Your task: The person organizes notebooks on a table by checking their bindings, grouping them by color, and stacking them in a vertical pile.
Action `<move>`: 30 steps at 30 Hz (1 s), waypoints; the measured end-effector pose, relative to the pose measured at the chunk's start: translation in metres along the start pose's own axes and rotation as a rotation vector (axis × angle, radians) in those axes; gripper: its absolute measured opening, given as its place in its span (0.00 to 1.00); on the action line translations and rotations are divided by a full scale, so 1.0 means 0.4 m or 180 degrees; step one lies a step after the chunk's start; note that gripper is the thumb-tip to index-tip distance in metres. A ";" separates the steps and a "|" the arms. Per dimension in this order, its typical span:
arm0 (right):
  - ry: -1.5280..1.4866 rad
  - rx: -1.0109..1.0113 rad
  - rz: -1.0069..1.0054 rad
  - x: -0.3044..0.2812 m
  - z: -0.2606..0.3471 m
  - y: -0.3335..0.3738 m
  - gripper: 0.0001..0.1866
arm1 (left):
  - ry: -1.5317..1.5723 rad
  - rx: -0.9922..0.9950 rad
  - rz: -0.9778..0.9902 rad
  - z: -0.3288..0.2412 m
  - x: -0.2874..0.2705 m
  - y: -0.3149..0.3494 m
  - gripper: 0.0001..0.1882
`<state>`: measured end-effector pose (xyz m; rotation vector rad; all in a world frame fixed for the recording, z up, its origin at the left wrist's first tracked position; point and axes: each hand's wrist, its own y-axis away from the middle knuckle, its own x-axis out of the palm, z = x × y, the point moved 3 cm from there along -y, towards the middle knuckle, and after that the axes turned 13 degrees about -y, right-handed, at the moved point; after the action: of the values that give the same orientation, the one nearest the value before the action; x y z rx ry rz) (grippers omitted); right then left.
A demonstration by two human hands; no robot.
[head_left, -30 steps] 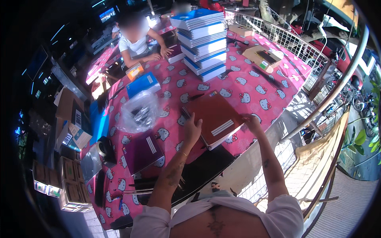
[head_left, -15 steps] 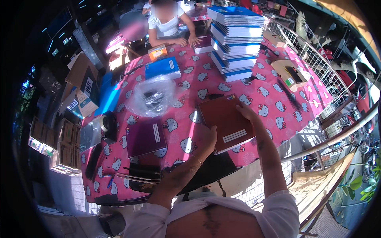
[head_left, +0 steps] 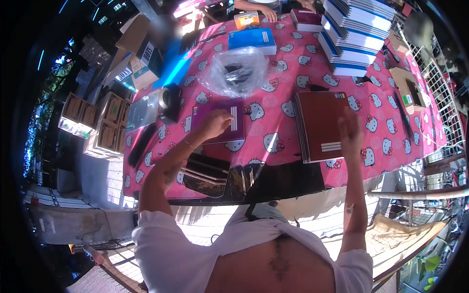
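Note:
A purple spiral notebook [head_left: 238,131] lies flat on the table in front of me. My left hand [head_left: 217,123] is over its upper left part, fingers curled in, with nothing visible in them; whether it touches the cover I cannot tell. To the right lies a brown spiral notebook [head_left: 317,124], its wire binding on the left side. My right hand [head_left: 350,132] is at that notebook's right edge, somewhat blurred, fingers stretched away from me and not gripping it.
A crumpled clear plastic bag [head_left: 239,73] and a blue notebook stack [head_left: 251,40] lie beyond. Tall piles of blue notebooks [head_left: 354,44] stand far right. A tape dispenser [head_left: 168,102] and open carton [head_left: 141,63] sit left. Another person's hand [head_left: 268,13] rests at the far edge.
My left hand has left the brown notebook and moved left over the purple one. The brown notebook now lies straighter, and my right hand has slid down its right edge. The view has shifted.

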<state>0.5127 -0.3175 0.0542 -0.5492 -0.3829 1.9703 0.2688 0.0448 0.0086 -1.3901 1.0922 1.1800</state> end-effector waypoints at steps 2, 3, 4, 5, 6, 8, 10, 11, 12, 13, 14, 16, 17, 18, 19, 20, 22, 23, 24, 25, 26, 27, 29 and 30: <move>-0.0640 0.0362 0.0670 0.147 0.070 0.119 0.17 | -0.0135 0.0216 0.0222 0.090 0.016 0.103 0.15; -0.0421 0.0086 0.1288 0.218 0.115 0.162 0.18 | -0.0184 0.0426 0.0377 0.108 0.036 0.143 0.17; -0.0440 -0.0149 0.1545 0.296 0.126 0.210 0.18 | -0.0244 0.0644 0.0524 0.117 0.056 0.171 0.19; -0.0532 -0.0101 0.1701 0.364 0.130 0.254 0.18 | -0.0251 0.0684 0.0530 0.129 0.079 0.185 0.19; -0.0638 -0.0062 0.1877 0.423 0.130 0.290 0.17 | -0.0519 0.0802 0.0480 0.141 0.103 0.210 0.21; -0.0727 0.0051 0.1928 0.516 0.117 0.332 0.18 | -0.1153 0.0976 0.0198 0.187 0.167 0.285 0.23; -0.0763 0.0671 0.1837 0.570 0.081 0.360 0.18 | -0.1353 0.1225 -0.0009 0.203 0.191 0.303 0.22; -0.0735 0.0686 0.1803 0.596 0.033 0.376 0.18 | -0.1576 0.1459 -0.0246 0.201 0.199 0.302 0.20; -0.0813 0.1053 0.1468 0.610 -0.050 0.397 0.19 | -0.1535 0.1560 -0.0292 0.188 0.198 0.276 0.20; -0.0893 0.1396 0.1127 0.614 -0.108 0.406 0.20 | -0.0639 0.1198 -0.0268 0.180 0.177 0.246 0.19; -0.0862 0.1402 0.1081 0.624 -0.116 0.407 0.20 | 0.0235 0.0786 -0.0197 0.185 0.161 0.244 0.17; -0.0592 0.1916 0.0932 0.655 -0.124 0.413 0.21 | 0.0265 0.0678 -0.0084 0.216 0.153 0.258 0.16; -0.0576 0.1930 0.0873 0.675 -0.123 0.418 0.21 | 0.0294 0.0538 0.0041 0.234 0.155 0.263 0.15; -0.0116 0.1870 0.0876 0.693 -0.125 0.416 0.23 | 0.0302 0.0606 0.0029 0.240 0.152 0.263 0.15; 0.0341 0.1812 0.0881 0.712 -0.124 0.414 0.25 | 0.0285 0.0414 -0.0130 0.248 0.147 0.264 0.14; 0.0387 0.1816 0.0828 0.726 -0.134 0.416 0.25 | 0.0296 0.0215 -0.0299 0.249 0.146 0.261 0.13; 0.0240 0.1610 0.0451 0.708 -0.150 0.404 0.30 | 0.0220 0.0356 -0.0179 0.210 0.070 0.190 0.12; 0.0273 0.1598 0.0422 0.708 -0.126 0.392 0.30 | 0.0051 0.0342 -0.0006 0.195 0.002 0.175 0.11; 0.0251 0.0846 -0.0058 0.698 -0.054 0.368 0.31 | 0.0067 0.0406 -0.0208 0.168 -0.098 0.180 0.13; 0.0223 0.0474 -0.0282 0.683 0.020 0.354 0.31 | 0.0078 0.0460 -0.0405 0.140 -0.212 0.198 0.15; 0.0203 0.0086 -0.0490 0.674 0.103 0.340 0.32 | -0.0012 0.0650 -0.0730 0.125 -0.311 0.230 0.14; -0.0567 0.0377 0.0194 0.650 0.162 0.330 0.29 | -0.0069 0.0843 -0.1068 0.107 -0.394 0.260 0.13; -0.1257 0.0771 0.0878 0.608 0.205 0.383 0.26 | 0.0141 0.0931 -0.1103 0.051 -0.491 0.295 0.13; -0.1577 0.1053 0.0921 0.604 0.212 0.427 0.23 | 0.0049 0.0973 -0.1142 0.034 -0.507 0.322 0.13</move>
<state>0.2459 -0.1774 -0.0086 0.1109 -0.2787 2.3848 0.1149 0.0505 0.1934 -1.2885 0.9393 0.7130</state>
